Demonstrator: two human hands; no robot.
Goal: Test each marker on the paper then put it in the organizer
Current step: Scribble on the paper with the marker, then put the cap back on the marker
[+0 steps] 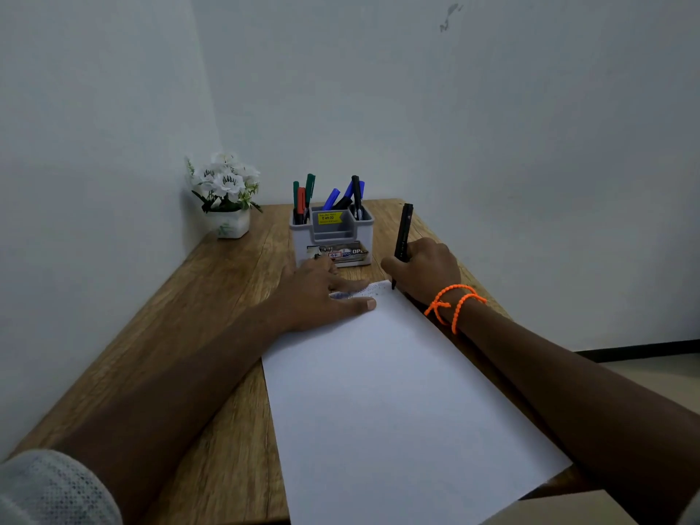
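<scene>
A white sheet of paper [397, 403] lies on the wooden table, with faint scribbles near its far edge. My right hand [424, 272] grips a black marker [403, 233] upright, its tip touching the paper's far right corner. My left hand [322, 293] lies flat with fingers spread, pressing the paper's far left corner. Just beyond the hands stands a grey organizer [333, 236] that holds several markers: green and red ones on the left, blue and black ones on the right.
A small white pot of white flowers [227, 195] sits in the table's far left corner by the wall. The wooden table [212, 305] is narrow, with walls on the left and behind. Its right edge drops to the floor. An orange band circles my right wrist.
</scene>
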